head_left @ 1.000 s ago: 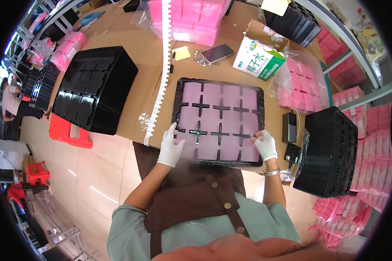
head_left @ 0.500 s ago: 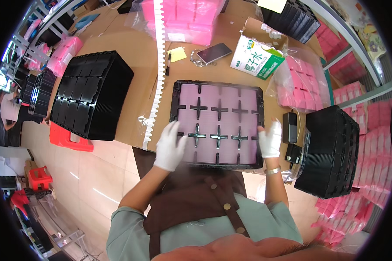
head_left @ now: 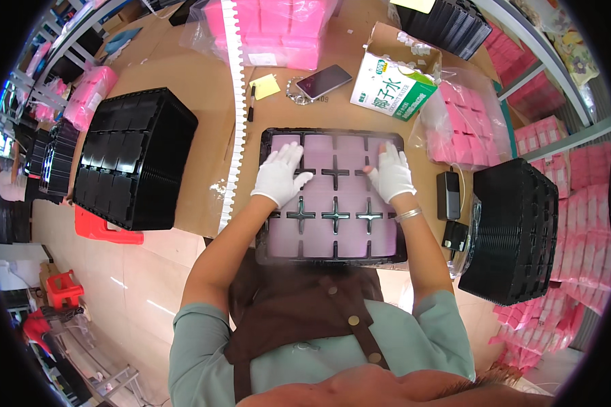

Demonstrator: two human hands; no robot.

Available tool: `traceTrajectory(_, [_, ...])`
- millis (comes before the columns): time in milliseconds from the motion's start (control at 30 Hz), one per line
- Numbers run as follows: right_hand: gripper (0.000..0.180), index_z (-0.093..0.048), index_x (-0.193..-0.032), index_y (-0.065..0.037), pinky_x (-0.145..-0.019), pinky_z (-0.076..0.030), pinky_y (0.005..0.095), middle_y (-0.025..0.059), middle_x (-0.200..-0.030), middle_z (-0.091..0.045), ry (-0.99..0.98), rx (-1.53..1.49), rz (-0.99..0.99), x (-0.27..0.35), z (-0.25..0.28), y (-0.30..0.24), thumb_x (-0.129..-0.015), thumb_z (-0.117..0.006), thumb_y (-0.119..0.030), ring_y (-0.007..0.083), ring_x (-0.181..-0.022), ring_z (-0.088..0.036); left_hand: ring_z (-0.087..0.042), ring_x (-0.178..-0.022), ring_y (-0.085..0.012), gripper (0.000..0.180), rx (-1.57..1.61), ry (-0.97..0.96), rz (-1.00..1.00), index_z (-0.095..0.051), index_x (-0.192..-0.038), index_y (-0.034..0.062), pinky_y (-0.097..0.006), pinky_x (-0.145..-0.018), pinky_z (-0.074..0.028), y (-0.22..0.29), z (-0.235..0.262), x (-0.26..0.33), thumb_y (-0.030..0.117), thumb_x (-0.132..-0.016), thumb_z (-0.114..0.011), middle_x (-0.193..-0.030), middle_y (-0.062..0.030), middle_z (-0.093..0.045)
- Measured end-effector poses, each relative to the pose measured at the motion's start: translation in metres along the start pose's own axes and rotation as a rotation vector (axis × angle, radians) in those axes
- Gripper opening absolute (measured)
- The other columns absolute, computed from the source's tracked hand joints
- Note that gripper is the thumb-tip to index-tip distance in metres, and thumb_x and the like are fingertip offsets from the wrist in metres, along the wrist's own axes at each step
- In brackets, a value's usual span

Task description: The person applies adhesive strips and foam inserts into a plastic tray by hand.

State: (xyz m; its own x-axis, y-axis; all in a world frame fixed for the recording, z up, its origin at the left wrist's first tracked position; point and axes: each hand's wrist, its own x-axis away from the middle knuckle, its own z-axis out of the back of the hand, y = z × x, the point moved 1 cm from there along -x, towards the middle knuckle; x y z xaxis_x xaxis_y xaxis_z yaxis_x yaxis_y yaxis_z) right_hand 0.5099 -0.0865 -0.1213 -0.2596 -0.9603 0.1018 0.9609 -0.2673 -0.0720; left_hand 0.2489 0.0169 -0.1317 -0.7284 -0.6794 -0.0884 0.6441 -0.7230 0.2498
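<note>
A black plastic tray (head_left: 265, 234) lies before me at the table's near edge. Pale purple sheet-like pieces (head_left: 350, 239) fill its compartments, with black cross-shaped dividers standing up between them. My left hand (head_left: 279, 175), in a white glove, rests open over the upper left part of the tray. On the upper right part lies my right hand (head_left: 391, 174), also gloved and open, with the thumb and a fingertip bare. Both hands have their fingers stretched away from me and grip nothing. They hide some of the pieces and dividers below them.
Stacks of black trays stand left (head_left: 137, 154) and right (head_left: 516, 234). Beyond my tray are a phone (head_left: 324, 81), yellow notes (head_left: 265, 86), a pen (head_left: 251, 103), an open carton (head_left: 394, 85) and bagged pink blocks (head_left: 458, 125). A white toothed strip (head_left: 235, 136) runs along the cardboard-covered table (head_left: 170, 61).
Both hands have moved from the tray's left and right sides inward and away from me, onto its far half. My view has shifted slightly.
</note>
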Motion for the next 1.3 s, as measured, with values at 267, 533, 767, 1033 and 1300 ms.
traceTrajectory(267, [0.086,-0.032,-0.134,0.008,-0.111,-0.021,0.0405,0.0253,-0.141,-0.032,-0.014,0.053,0.07,0.012,0.01,-0.009,-0.082,-0.051,-0.057,0.0351,-0.132,-0.029,-0.038,-0.127,-0.0267,0.053,-0.263,0.08,0.175,-0.044,-0.131,0.0022,-0.04,-0.107,-0.027,-0.014,-0.015,-0.006,0.039,-0.094,-0.038,-0.137,-0.0149,-0.043])
traceTrajectory(533, [0.089,-0.032,-0.134,0.009,-0.109,-0.024,0.0414,0.0263,-0.14,-0.033,-0.015,0.062,0.049,0.002,0.007,-0.01,-0.081,-0.05,-0.06,0.0368,-0.131,-0.031,-0.047,-0.119,-0.0299,0.048,-0.204,0.088,0.011,-0.05,-0.123,-0.0004,-0.04,-0.106,-0.028,-0.009,-0.017,0.006,0.035,-0.092,-0.044,-0.128,-0.0173,-0.051])
traceTrajectory(767, [0.076,-0.033,-0.135,0.005,-0.109,-0.024,0.0416,0.0251,-0.141,-0.032,0.042,-0.015,0.082,0.007,0.003,0.017,-0.087,-0.048,-0.051,0.0359,-0.131,-0.032,-0.036,-0.129,-0.0303,0.056,-0.24,0.099,0.121,-0.042,-0.131,-0.0011,-0.04,-0.108,-0.025,-0.019,-0.005,0.008,0.041,-0.094,-0.038,-0.139,-0.019,-0.039])
traceTrajectory(1033, [0.058,-0.047,-0.129,-0.003,-0.095,-0.043,0.0405,0.024,-0.124,-0.052,0.202,-0.564,0.386,0.124,-0.005,0.031,-0.091,-0.046,-0.047,0.0395,-0.111,-0.052,-0.037,-0.127,-0.0311,0.048,-0.019,-0.133,-0.361,-0.046,-0.128,0.005,-0.044,-0.105,-0.029,0.006,0.035,0.102,0.032,-0.088,-0.052,-0.136,-0.0147,-0.044])
traceTrajectory(1300, [0.032,-0.063,-0.107,-0.002,-0.101,-0.039,0.0429,0.0145,-0.109,-0.063,0.065,-0.498,0.579,0.173,0.003,0.035,-0.081,-0.063,-0.02,0.03,-0.111,-0.056,-0.044,-0.124,-0.0207,0.031,0.047,-0.317,-0.563,-0.055,-0.119,0.012,-0.044,-0.109,-0.025,-0.018,0.044,0.156,0.025,-0.091,-0.048,-0.13,-0.0046,-0.051])
